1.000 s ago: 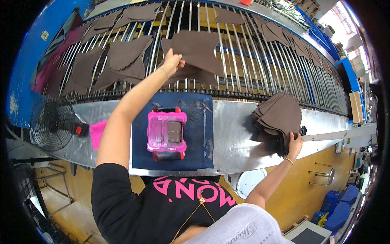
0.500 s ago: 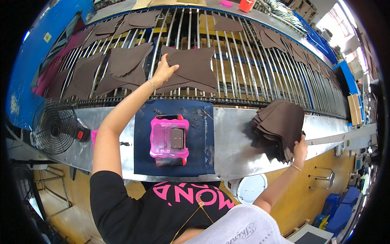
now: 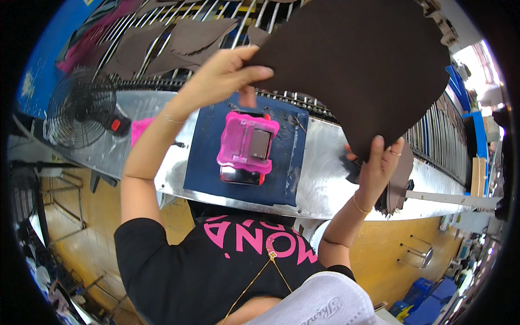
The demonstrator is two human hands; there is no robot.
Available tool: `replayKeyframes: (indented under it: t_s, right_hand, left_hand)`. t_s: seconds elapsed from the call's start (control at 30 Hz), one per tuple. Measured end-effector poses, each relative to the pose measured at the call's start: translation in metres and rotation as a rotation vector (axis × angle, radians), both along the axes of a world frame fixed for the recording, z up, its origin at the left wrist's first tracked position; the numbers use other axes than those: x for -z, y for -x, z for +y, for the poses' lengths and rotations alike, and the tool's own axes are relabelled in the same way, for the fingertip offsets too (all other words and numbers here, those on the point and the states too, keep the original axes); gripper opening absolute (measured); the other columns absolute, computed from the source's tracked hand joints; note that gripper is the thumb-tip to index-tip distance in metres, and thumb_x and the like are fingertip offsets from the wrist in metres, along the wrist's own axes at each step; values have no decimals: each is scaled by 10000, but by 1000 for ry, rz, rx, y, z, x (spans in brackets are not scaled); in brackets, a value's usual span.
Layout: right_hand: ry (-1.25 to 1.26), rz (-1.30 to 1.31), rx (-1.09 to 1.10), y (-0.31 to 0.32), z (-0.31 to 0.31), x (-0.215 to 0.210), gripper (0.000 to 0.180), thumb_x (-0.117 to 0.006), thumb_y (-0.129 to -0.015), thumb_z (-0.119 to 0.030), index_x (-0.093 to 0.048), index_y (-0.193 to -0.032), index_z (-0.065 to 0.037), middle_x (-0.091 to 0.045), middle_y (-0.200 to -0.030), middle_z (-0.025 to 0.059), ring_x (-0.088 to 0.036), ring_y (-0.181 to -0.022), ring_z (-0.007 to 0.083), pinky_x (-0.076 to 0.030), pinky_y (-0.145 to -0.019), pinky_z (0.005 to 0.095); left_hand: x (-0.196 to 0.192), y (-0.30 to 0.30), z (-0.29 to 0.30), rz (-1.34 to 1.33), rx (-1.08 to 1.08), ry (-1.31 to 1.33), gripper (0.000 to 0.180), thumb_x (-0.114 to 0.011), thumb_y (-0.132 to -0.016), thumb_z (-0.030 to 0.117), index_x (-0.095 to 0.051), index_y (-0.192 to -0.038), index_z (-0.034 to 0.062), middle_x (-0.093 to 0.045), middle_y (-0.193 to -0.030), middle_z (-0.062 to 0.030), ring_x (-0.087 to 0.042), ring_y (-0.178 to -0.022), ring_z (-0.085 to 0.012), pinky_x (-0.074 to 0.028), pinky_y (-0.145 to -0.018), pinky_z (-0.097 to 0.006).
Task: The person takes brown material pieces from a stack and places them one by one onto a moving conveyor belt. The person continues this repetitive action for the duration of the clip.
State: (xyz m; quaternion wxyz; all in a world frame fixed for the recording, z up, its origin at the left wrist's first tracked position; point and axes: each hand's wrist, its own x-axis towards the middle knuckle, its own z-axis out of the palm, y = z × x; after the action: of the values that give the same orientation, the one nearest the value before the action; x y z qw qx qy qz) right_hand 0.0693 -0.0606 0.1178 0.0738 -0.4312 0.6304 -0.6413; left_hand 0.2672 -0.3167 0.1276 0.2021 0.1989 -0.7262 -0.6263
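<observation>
A large dark brown leather-like panel point(image 3: 357, 70), cut with curved edges, is held up above the bench between both hands. My left hand point(image 3: 230, 76) pinches its left corner between thumb and fingers. At its lower tip, my right hand point(image 3: 376, 170) grips the panel with fingers and thumb. Behind the right hand, a stack of similar brown panels point(image 3: 400, 176) lies on the metal bench point(image 3: 319, 179), partly hidden. Below the left hand, a pink scalloped tray point(image 3: 233, 143) with a small brown block point(image 3: 261, 144) stands on a dark blue mat point(image 3: 208, 173).
Beyond the bench runs a rack of metal rods point(image 3: 265, 16), with more brown panels point(image 3: 200, 38) on it. A black wire fan point(image 3: 81, 108) stands at the left, beside a pink item point(image 3: 142, 130). A pale bar point(image 3: 449, 199) juts out at right. A stool point(image 3: 425, 254) stands on the floor.
My left hand has left the panels on the rods and now holds a panel raised close to view. My right hand has moved from the stack to the panel's lower tip. The view has shifted.
</observation>
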Motion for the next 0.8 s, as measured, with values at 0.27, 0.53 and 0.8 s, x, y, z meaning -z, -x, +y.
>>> replayKeyframes:
  t_s: [0.27,0.53,0.8]
  right_hand:
    - [-240,266,-227,-65,-69,39,98,-728,-750,-63,-666,-794,-1,-660,-766,147,-630,-659,242,-474,-597,288]
    - [-127,542,-300,-77,-78,44,156,-690,-702,5,-668,-854,-23,-649,-786,109,-598,-671,264,-486,-676,357]
    - [-266,644,-200,-47,-17,51,272,-624,-710,37,-664,-963,-55,-672,-850,84,-602,-695,244,-468,-685,318]
  left_hand:
    - [-10,-151,-40,19,-427,425,250,-597,-897,111,-574,-1111,-15,-604,-689,-30,-581,-535,-83,-428,-440,-196]
    - [14,-180,-26,-97,-500,191,171,-589,-901,97,-571,-1031,-12,-584,-662,-8,-573,-526,-74,-429,-467,-191]
    - [30,-119,5,-268,-168,214,84,-571,-885,43,-571,-924,-32,-552,-655,-21,-573,-503,-90,-454,-431,-214]
